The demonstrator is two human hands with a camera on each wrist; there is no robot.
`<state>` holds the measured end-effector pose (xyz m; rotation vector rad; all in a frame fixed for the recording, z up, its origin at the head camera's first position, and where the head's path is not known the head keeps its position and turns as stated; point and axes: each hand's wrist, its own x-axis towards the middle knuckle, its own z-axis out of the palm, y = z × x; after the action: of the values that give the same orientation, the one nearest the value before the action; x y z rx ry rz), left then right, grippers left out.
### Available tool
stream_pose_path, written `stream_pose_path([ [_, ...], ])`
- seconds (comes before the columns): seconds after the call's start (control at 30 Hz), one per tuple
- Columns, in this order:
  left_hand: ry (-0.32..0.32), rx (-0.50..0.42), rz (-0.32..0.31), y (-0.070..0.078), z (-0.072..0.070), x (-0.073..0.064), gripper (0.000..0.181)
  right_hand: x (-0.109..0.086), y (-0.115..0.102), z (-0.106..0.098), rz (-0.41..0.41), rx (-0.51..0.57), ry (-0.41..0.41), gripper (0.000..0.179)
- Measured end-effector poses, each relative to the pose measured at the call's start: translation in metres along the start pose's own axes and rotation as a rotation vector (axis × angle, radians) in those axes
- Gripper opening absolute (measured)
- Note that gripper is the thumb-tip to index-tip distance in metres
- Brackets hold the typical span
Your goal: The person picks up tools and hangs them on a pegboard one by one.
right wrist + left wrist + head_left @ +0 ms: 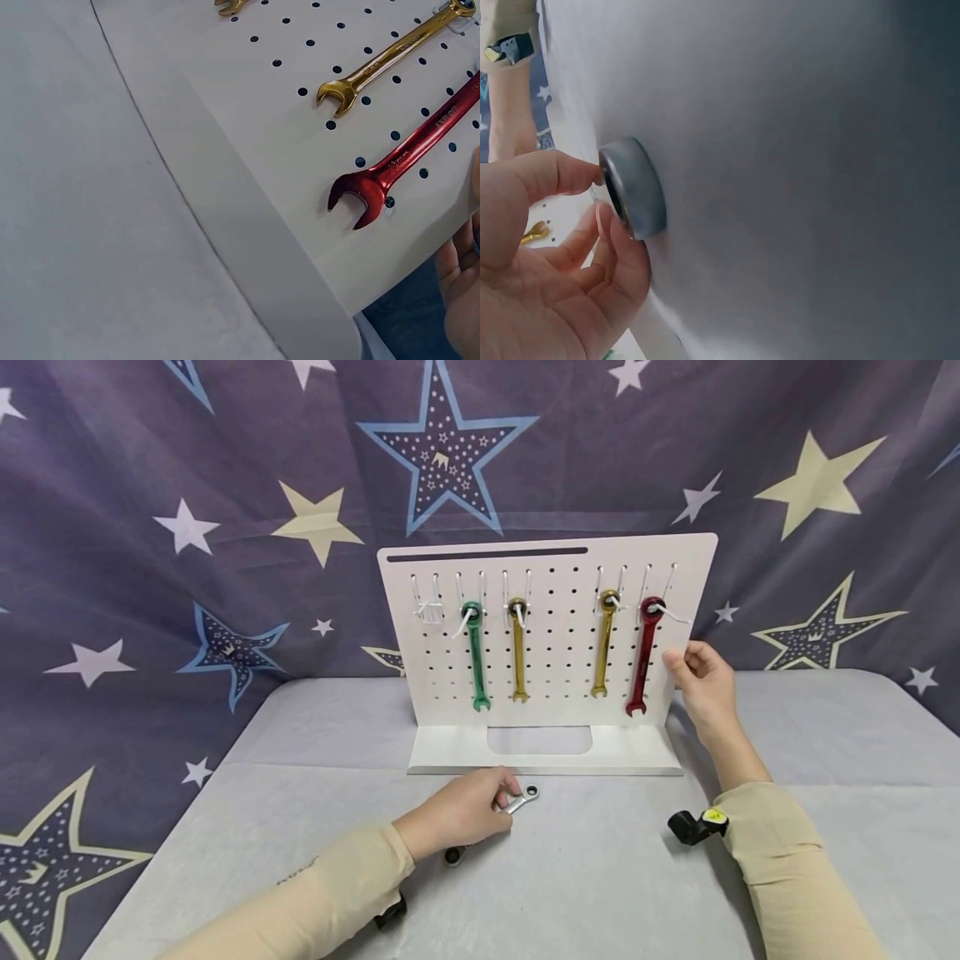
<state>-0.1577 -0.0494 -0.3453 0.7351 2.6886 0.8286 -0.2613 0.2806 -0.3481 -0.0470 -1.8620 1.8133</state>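
My left hand (467, 808) pinches a silver wrench (519, 802) low over the table, in front of the pegboard's base. One ring end juts past the fingertips and a second end shows below the palm; the middle is hidden. In the left wrist view the wrench's ring end (643, 191) lies between thumb and fingers. My right hand (708, 693) grips the right edge of a white pegboard (652, 556), thumb in front and fingers behind. From its hooks hang a green wrench (477, 660), two gold wrenches (518, 656) and a red wrench (645, 656).
At the board's far left, a white hook (429, 612) carries no wrench. The board's flat white base (450, 752), with a cutout, rests on the pale grey tabletop (585, 877). Behind hangs a dark curtain (247, 443) with stars.
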Motion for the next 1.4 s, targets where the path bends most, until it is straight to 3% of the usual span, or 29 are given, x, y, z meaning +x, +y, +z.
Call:
stream_pose_path([
  [0.17,-0.003,-0.002,-0.011,0.000,-0.001,0.000,0.024,0.000,0.000,0.000,-0.019,0.009,0.000,0.012],
  [0.33,-0.022,-0.062,-0.039,-0.002,-0.002,0.000,0.023,-0.002,-0.001,0.001,-0.033,0.011,-0.009,0.012],
  [0.5,-0.036,-0.130,-0.025,-0.006,-0.003,0.000,0.023,-0.002,-0.001,0.000,-0.035,0.016,-0.023,0.012],
  [0.7,-0.005,-0.228,0.009,-0.008,-0.006,-0.002,0.026,-0.002,0.000,0.000,-0.046,0.003,-0.023,0.011],
  [0.83,0.031,-0.318,-0.001,-0.010,-0.009,-0.003,0.024,-0.002,0.000,0.000,-0.047,0.003,-0.023,0.011],
  [1.03,0.144,-0.417,-0.012,-0.013,-0.019,-0.007,0.026,-0.002,0.001,-0.001,-0.038,0.001,-0.025,0.011],
  [1.4,0.485,-0.440,-0.038,-0.020,-0.044,-0.013,0.024,-0.001,0.001,-0.001,-0.034,-0.038,-0.018,0.010],
])
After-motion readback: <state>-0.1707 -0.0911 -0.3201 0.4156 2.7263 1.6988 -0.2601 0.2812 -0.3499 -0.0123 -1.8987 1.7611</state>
